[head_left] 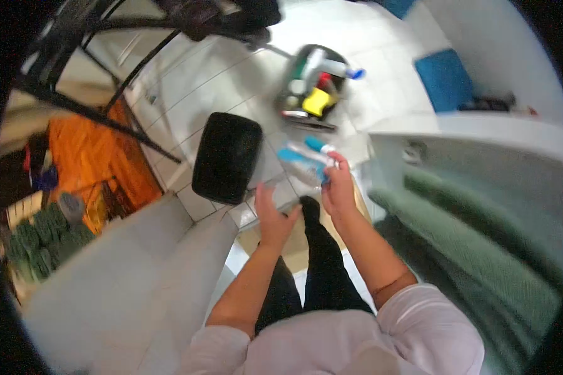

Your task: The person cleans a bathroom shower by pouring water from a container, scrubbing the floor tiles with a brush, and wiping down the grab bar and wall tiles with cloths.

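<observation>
Floor tiles [169, 119] are seen from above, with a blue-and-clear item [303, 164] held over them by the right hand [339, 190]. The hand is closed in a narrow grip at one end of the item, near a teal piece [319, 145] (whether that piece is part of the same item cannot be told through the blur). The left hand [273, 219] is held open and wide, with nothing in its grasp, to the left of the right hand and apart from it. Beyond the item, a dark container [322, 124] is filled with bottles [314, 62], a yellow sponge [318, 102] and other small things too blurred to be named. A black bin [227, 158] is placed on the floor to the left of that container, beyond the left hand. Below and between the forearms, dark trousers [328, 269] and a dark-covered foot [308, 203] are shown. At the far left, an orange cloth [97, 156] is seen near bundled green cloths [47, 240], while green towels [463, 219] are hung at the right. A blue mat [444, 78] is laid farther off, at upper right.
</observation>
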`<state>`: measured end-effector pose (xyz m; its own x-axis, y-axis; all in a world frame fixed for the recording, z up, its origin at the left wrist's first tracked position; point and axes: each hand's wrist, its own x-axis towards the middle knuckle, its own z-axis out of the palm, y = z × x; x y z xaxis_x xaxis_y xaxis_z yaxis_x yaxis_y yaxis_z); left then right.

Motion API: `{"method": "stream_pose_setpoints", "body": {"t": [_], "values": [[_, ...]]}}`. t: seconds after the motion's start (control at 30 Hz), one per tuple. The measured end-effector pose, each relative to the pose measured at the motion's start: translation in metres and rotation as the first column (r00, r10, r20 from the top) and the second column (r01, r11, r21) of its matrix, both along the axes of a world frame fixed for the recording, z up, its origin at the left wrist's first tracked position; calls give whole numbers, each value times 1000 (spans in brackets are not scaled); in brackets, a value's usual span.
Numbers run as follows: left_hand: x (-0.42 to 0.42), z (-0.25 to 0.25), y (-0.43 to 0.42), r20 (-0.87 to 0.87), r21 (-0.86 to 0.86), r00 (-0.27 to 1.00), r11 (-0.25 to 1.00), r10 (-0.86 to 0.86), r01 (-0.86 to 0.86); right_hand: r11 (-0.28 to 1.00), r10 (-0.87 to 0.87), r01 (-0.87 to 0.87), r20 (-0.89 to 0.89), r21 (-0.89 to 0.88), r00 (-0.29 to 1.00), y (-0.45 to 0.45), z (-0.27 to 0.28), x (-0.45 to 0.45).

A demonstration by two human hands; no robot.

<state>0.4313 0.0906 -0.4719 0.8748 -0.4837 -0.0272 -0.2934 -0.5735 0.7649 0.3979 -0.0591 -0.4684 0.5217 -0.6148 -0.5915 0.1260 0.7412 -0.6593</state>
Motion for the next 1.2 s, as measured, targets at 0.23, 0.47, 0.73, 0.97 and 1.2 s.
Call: {"method": "stream_pose_setpoints", "body": {"t": [0.23, 0.47, 0.73, 0.97, 1.2], "values": [[-50, 113, -28, -47, 230, 385, 364, -922, 902, 977, -200, 185, -149, -106, 968, 64, 120, -169], [-154, 170, -46, 25, -2, -34, -34, -999, 999, 996, -85, 30, -801, -84, 592, 182, 109, -366], [-334, 290, -56, 328, 45, -452, -464, -830, 885, 910, 183, 333, -960, 247, 212, 435, 62, -559], [-454, 361, -40, 840, -190, -36, -355, -542, 915, 717, -21, 693, -993, 69, 120, 583, 92, -581], [-495, 403, -77, 961, -117, 21, -333, -277, 936, 247, -186, 956, -960, 160, 208, 632, 24, -575]]}}
